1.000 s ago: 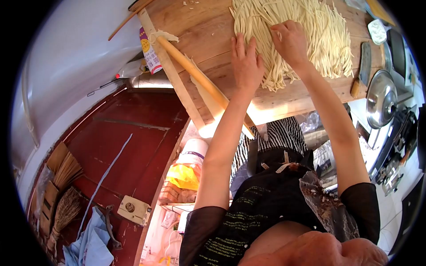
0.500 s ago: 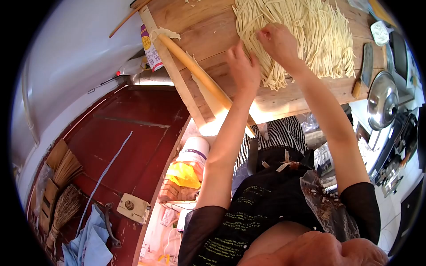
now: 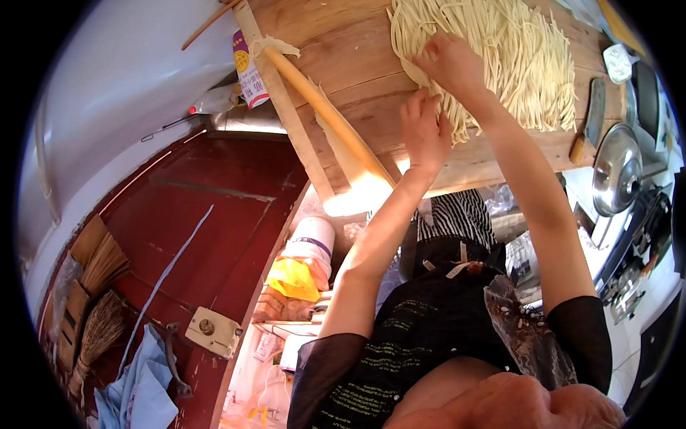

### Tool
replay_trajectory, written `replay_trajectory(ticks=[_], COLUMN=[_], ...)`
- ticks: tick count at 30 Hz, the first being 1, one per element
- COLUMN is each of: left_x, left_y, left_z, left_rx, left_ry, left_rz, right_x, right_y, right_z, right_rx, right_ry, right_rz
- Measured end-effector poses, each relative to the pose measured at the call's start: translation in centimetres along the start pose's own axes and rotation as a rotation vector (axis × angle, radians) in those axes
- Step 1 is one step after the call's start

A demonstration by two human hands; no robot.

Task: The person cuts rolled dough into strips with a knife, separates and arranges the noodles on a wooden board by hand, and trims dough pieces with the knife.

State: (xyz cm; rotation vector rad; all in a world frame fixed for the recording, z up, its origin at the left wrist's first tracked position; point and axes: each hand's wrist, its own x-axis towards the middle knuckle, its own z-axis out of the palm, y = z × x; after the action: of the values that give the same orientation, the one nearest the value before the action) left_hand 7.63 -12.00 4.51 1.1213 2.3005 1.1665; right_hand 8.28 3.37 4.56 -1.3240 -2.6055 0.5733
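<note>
A wide spread of pale fresh noodles (image 3: 511,64) lies over the wooden board (image 3: 350,53). My right hand (image 3: 459,70) is at the left part of the spread, its fingers closed on some strands. Just below it, at the left front edge of the noodles, my left hand (image 3: 427,132) has its fingers curled together around strand ends. Strands bend between the two hands at the left edge. The fingertips of both hands are partly hidden.
A long rolling pin (image 3: 325,107) lies slanted on the board's left side. At right are a cleaver (image 3: 594,111), a metal pot lid (image 3: 616,168) and a small white container (image 3: 617,63). A red door (image 3: 207,236) stands at left, with a straw brush (image 3: 100,329) beside it.
My left hand has moved right to the noodles' edge, closer to my right hand. The right hand has shifted slightly. Strands at the left edge now bow outward. The view has moved a little.
</note>
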Motion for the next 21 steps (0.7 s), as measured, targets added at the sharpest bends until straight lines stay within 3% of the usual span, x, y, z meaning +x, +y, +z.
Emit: replay_trajectory(ticks=[3, 6, 8, 11, 15, 17, 19, 21], left_x=[0.4, 1.1, 1.4, 0.7, -0.2, -0.5, -0.7, -0.9], left_y=[-0.1, -0.2, 0.1, 0.2, -0.3, -0.6, -0.3, 0.2], left_z=[0.0, -0.1, -0.4, -0.1, 0.1, 0.2, 0.1, -0.1], left_rx=[-0.067, -0.127, -0.104, -0.074, -0.100, -0.046, -0.056, -0.069], left_ry=[0.014, 0.145, 0.010, -0.081, -0.121, 0.049, 0.064, 0.078], left_rz=[-0.048, -0.215, -0.287, -0.234, -0.171, -0.085, -0.132, -0.179], right_x=[0.0, 0.4, -0.2, -0.9, -1.2, -0.9, -0.6, -0.6], right_y=[0.3, 0.5, 1.6, 1.6, 0.5, 0.6, 0.9, 1.3], right_z=[0.1, -2.6, -2.5, -1.8, -1.7, -2.0, -2.6, -1.8], right_rx=[-0.046, 0.103, 0.111, 0.102, -0.013, 0.021, 0.057, 0.050], right_ry=[-0.127, -0.080, -0.067, -0.029, -0.156, -0.233, -0.183, -0.125], right_rz=[-0.046, 0.159, 0.122, 0.092, 0.110, 0.150, 0.243, 0.173])
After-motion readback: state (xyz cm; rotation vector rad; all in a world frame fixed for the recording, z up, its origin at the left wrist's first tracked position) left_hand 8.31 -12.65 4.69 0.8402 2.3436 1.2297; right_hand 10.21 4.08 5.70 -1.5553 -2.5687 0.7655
